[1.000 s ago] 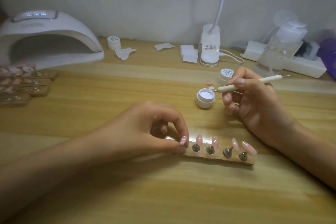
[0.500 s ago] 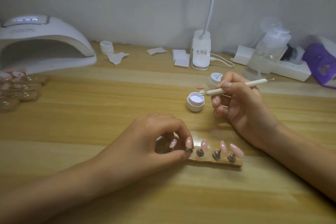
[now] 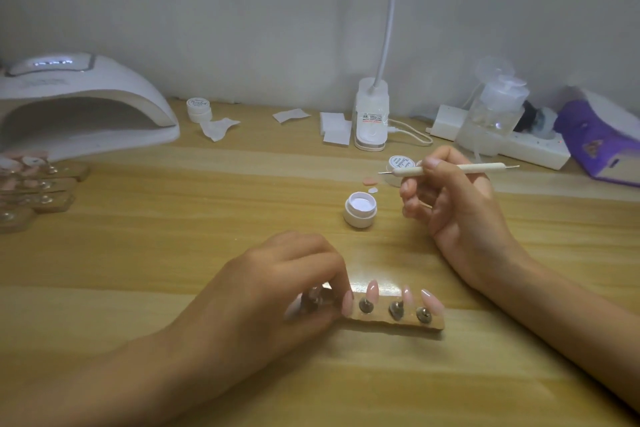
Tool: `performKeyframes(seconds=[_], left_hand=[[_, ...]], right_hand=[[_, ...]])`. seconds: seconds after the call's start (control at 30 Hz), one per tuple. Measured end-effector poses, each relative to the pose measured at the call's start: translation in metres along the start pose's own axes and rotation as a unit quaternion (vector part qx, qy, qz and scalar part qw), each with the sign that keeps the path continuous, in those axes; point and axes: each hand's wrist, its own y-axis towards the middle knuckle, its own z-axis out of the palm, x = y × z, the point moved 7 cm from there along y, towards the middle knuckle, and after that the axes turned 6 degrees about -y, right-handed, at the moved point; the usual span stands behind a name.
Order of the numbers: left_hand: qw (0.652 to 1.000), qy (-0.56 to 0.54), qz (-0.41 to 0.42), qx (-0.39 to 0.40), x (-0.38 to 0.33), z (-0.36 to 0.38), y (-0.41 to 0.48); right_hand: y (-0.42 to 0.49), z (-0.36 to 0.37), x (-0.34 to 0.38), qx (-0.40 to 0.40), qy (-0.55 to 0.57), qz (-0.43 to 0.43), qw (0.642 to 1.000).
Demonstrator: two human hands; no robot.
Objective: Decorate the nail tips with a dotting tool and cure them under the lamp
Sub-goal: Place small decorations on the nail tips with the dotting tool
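Your left hand (image 3: 277, 291) sits at the near edge of the surface (image 3: 207, 218), fingers curled in over the left end of the wooden holder (image 3: 398, 324). It pinches the leftmost peg (image 3: 317, 300), but that spot is smeared by motion blur. You cannot tell whether the peg stands in the holder or has been lifted off it. The pink shape at the fingertip could be a nail tip or your own nail. To the right, three pink nail tips (image 3: 372, 289) stand clear on their metal pegs, tilted away from you.

Your right hand (image 3: 453, 215) grasps the dotting tool (image 3: 450, 169) between thumb and forefinger, the other fingers folded in below. The tool lies almost level. Its thin left point hangs in front of a lidded pot (image 3: 398, 163), which the hand partly hides. The open gel pot (image 3: 360, 210) stands just left of that hand, and the tool is apart from it.

The curing lamp (image 3: 86, 104) stands far left against the wall, cut off by the frame's edge, its mouth dim inside. Below it lie more holders (image 3: 41, 191), also cut off, their tips hard to make out. A desk lamp base (image 3: 371, 118), paper wipes (image 3: 335, 128), a clear pump bottle (image 3: 498, 104) and a purple pack (image 3: 602, 142) line the back.
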Motion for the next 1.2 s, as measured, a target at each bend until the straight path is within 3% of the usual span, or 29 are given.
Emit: performKeyframes(seconds=[0.1,0.17,0.3,0.4,0.47,0.67,1.2], left_hand=[[0.987,0.138,0.061,-0.052,-0.016,-0.004,-0.001],[0.982,0.148,0.077,-0.086,-0.024,-0.011,-0.002],[0.992,-0.066,0.032,-0.1,-0.021,-0.034,0.005],[0.971,-0.209,-0.069,-0.095,0.004,-0.039,0.023],[0.956,-0.245,-0.128,-0.098,0.024,-0.034,0.033],[0.94,-0.291,-0.149,-0.103,0.045,-0.019,0.051],[0.953,-0.246,-0.14,-0.113,0.074,-0.014,0.044]], right_hand=[[0.0,-0.004,0.009,-0.016,-0.078,-0.039,0.996],[0.0,-0.002,0.013,-0.007,-0.133,-0.058,0.989],[0.001,0.0,0.008,0.009,-0.193,-0.035,0.98],[0.002,0.001,0.004,0.02,-0.204,-0.014,0.979],[0.002,0.002,0.003,0.029,-0.216,-0.013,0.976],[0.003,0.005,-0.002,0.046,-0.232,-0.007,0.972],[0.005,0.006,-0.005,0.064,-0.232,-0.019,0.97]])
